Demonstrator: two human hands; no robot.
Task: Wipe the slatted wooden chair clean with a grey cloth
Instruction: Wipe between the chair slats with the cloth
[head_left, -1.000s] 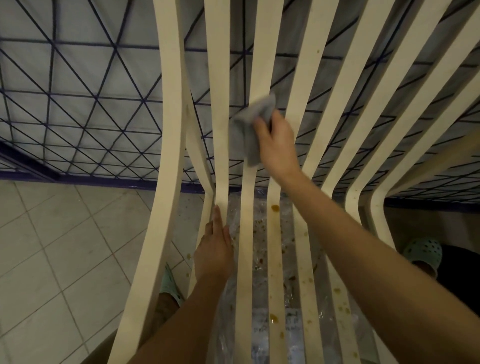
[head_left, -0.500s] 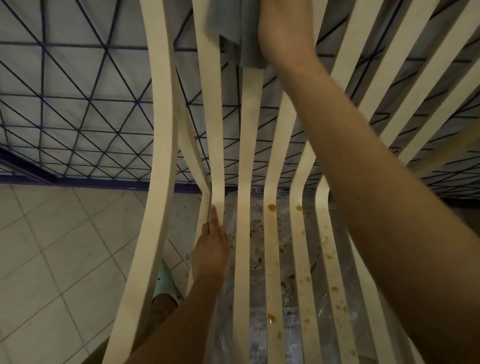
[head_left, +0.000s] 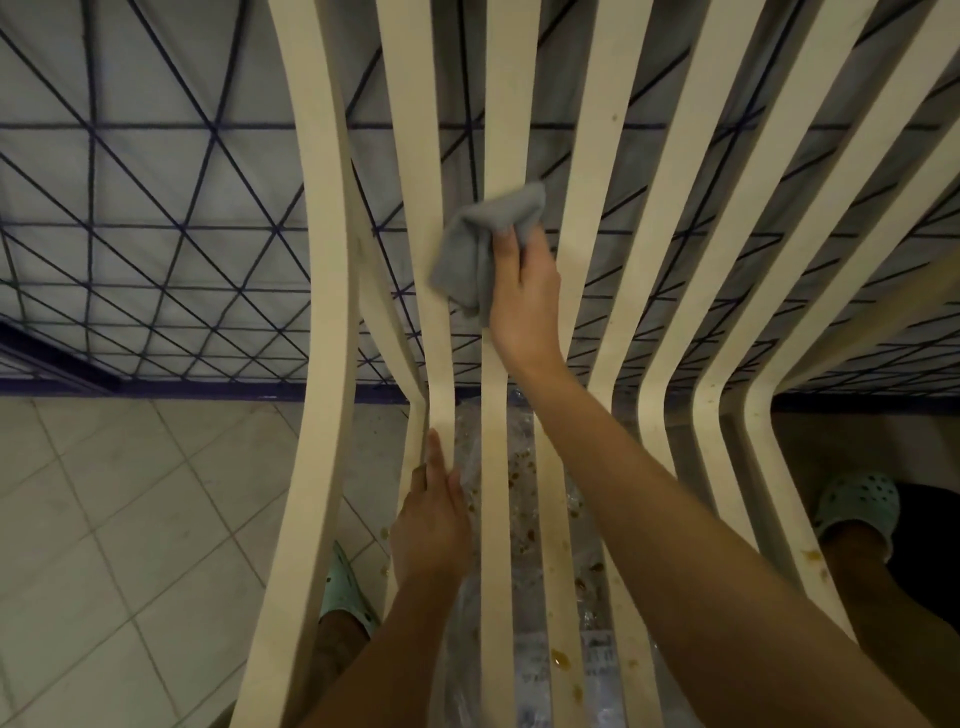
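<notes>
Nearest to you, your left hand lies flat with its fingers straight and together, the fingertips touching one pale slat at the bend where seat meets back; it presses and grasps nothing. Beside it, brown spots mark the seat slats, and a crumpled clear plastic sheet with brown specks shows through the gaps below them. Under the seat, a pale green clog is visible at left and a second clog at right, both on the tiled floor.

Further out, your right forearm crosses the seat diagonally. Your right hand is closed around the bunched grey cloth, fingers curled over its upper fold, pressing it against a central back slat of the slatted wooden chair. The cloth hangs partly over the gap to the neighbouring slat on its left.

Farthest, behind the fanned back slats, stands a grey wall crossed by dark triangular lines.
</notes>
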